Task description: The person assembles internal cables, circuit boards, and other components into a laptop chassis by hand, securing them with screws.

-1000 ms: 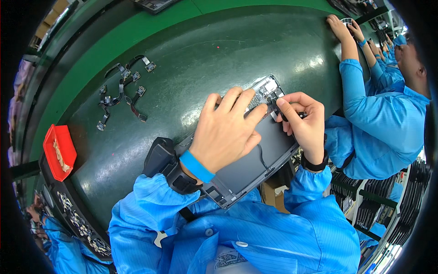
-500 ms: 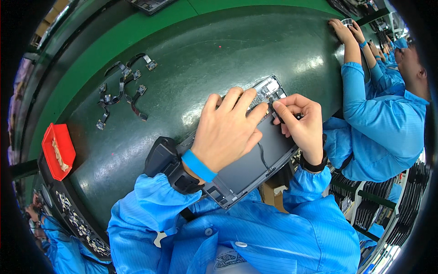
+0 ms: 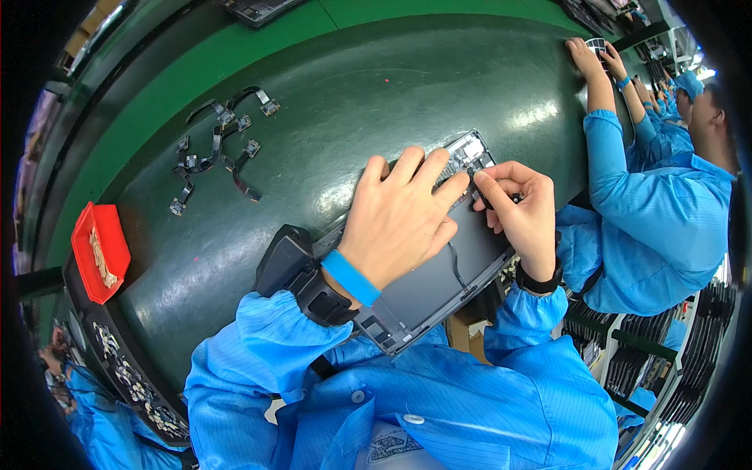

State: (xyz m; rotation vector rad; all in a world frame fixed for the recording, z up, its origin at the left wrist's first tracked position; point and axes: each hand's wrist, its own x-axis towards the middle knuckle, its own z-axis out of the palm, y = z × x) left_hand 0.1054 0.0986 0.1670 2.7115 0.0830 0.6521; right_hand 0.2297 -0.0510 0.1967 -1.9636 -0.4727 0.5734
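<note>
A grey, opened laptop or tablet casing [image 3: 419, 291] lies tilted in front of me, its near corner over the table edge. At its far end sits a circuit board [image 3: 454, 163], partly covered by my fingers. My left hand [image 3: 403, 219] rests over the casing with fingers spread, its index fingertip by the board's edge. Just right of that fingertip, my right hand [image 3: 521, 207] pinches a small dark part [image 3: 513, 198] between thumb and fingers, mostly hidden. A thin black cable [image 3: 455, 265] runs along the casing.
Several black flex cables with small boards [image 3: 215, 153] lie on the green table [image 3: 313, 102]. At the left stand a red bin [image 3: 117, 243] with pale pieces and a black tray [image 3: 102, 313] of small parts. A co-worker in blue [image 3: 658, 211] sits close on my right.
My left hand sits slightly farther right. The right hand keeps its pinch in nearly the same spot. The picture has shifted a little; the loose cables lie in the same arrangement.
</note>
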